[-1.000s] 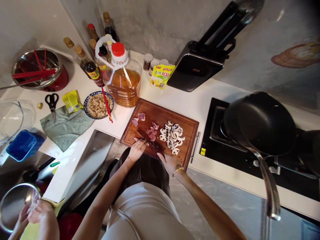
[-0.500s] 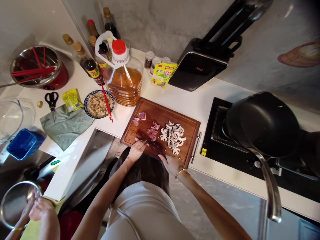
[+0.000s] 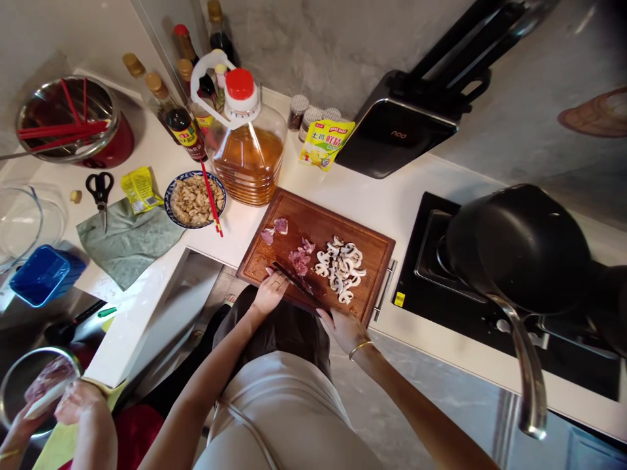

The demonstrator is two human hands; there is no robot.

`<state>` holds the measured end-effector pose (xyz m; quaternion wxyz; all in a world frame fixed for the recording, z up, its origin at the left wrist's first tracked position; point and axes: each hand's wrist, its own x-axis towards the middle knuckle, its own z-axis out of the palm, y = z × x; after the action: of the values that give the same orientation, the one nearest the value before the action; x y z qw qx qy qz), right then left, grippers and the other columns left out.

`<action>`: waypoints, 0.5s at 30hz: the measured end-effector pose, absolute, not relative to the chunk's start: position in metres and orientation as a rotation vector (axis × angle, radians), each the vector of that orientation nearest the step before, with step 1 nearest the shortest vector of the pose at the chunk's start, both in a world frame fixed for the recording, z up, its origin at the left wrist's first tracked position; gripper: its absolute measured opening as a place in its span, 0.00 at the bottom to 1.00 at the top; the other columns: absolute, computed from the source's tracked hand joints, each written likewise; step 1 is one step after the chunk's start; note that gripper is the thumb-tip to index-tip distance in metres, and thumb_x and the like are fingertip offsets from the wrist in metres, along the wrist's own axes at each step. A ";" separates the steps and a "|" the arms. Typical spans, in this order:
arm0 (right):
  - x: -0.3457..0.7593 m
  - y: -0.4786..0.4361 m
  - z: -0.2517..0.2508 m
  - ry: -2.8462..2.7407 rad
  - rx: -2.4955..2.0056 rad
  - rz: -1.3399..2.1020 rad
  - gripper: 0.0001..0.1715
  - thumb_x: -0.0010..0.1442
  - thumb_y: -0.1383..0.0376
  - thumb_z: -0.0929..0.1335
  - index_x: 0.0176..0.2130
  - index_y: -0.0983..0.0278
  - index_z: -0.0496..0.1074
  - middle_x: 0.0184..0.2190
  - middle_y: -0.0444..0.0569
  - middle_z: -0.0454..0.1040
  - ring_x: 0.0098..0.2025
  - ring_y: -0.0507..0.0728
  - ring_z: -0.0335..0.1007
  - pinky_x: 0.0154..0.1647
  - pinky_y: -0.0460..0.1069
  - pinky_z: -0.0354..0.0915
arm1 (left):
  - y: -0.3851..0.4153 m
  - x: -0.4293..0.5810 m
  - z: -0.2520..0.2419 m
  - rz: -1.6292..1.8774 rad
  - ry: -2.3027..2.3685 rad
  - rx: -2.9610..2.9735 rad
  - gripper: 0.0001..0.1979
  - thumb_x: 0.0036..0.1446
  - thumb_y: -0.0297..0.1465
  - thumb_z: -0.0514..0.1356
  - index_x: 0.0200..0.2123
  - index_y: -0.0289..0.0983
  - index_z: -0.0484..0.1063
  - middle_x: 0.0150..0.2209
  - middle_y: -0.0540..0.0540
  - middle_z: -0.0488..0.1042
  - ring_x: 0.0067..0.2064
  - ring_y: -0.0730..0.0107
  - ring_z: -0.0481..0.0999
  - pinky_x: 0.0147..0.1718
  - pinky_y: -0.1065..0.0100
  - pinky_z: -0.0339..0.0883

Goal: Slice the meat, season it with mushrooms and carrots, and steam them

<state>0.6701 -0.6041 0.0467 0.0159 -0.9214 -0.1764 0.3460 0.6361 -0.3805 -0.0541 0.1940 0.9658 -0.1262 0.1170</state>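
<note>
A wooden cutting board [image 3: 365, 238] lies on the white counter with sliced mushrooms [image 3: 340, 266] on its right half and pieces of raw meat [image 3: 298, 258] in the middle. My right hand [image 3: 343, 326] is closed round the handle of a knife [image 3: 292, 279] whose blade lies across the near side of the board. My left hand [image 3: 271, 292] rests with curled fingers at the board's near edge, beside the blade and the meat. Two more meat pieces [image 3: 273, 230] lie apart at the board's left.
A big oil jug [image 3: 247, 147], sauce bottles [image 3: 179, 124], a bowl with red chopsticks [image 3: 194, 199], scissors [image 3: 100, 191] and a green cloth [image 3: 127, 238] stand left. A black pan [image 3: 519, 245] sits on the stove right. Another person's hands [image 3: 73, 405] hold something over a steel bowl [image 3: 29, 385] at lower left.
My right hand and the knife have drawn back slightly toward me along the board's near edge. The other person's hands have shifted over the steel bowl. The camera moved a little.
</note>
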 end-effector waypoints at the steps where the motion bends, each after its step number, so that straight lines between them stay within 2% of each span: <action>1: 0.670 -0.607 0.044 -0.537 -2.847 1.082 0.31 0.67 0.49 0.53 0.43 0.65 0.74 0.37 0.57 0.78 0.40 0.62 0.76 0.41 0.51 0.67 | -0.381 0.637 -0.054 0.336 -0.349 2.701 0.11 0.62 0.23 0.53 0.41 0.33 0.74 0.42 0.39 0.77 0.50 0.60 0.74 0.47 0.61 0.71; 6: 0.681 -0.594 0.028 -0.510 -2.752 1.039 0.31 0.68 0.50 0.53 0.47 0.65 0.73 0.39 0.56 0.78 0.42 0.59 0.76 0.42 0.49 0.66 | -0.385 0.641 -0.052 0.333 -0.330 2.683 0.11 0.63 0.24 0.53 0.43 0.32 0.73 0.46 0.39 0.76 0.52 0.62 0.73 0.50 0.62 0.70; 10: 0.692 -0.575 0.015 -0.503 -2.720 0.932 0.31 0.68 0.49 0.53 0.43 0.64 0.75 0.43 0.56 0.77 0.46 0.59 0.74 0.44 0.48 0.65 | -0.383 0.640 -0.049 0.359 -0.359 2.661 0.10 0.62 0.24 0.53 0.43 0.32 0.73 0.47 0.40 0.76 0.53 0.62 0.72 0.51 0.62 0.69; 15: 0.687 -0.579 0.009 -0.469 -2.665 0.791 0.30 0.69 0.52 0.52 0.45 0.63 0.75 0.43 0.54 0.77 0.47 0.58 0.74 0.46 0.48 0.65 | -0.377 0.635 -0.045 0.341 -0.401 2.627 0.12 0.64 0.26 0.51 0.46 0.34 0.72 0.49 0.41 0.74 0.54 0.64 0.71 0.53 0.62 0.68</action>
<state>0.6865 -0.5789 0.0091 0.1604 -0.9331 -0.1641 0.2771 0.6353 -0.3773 -0.0446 0.2293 0.9543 -0.1458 0.1240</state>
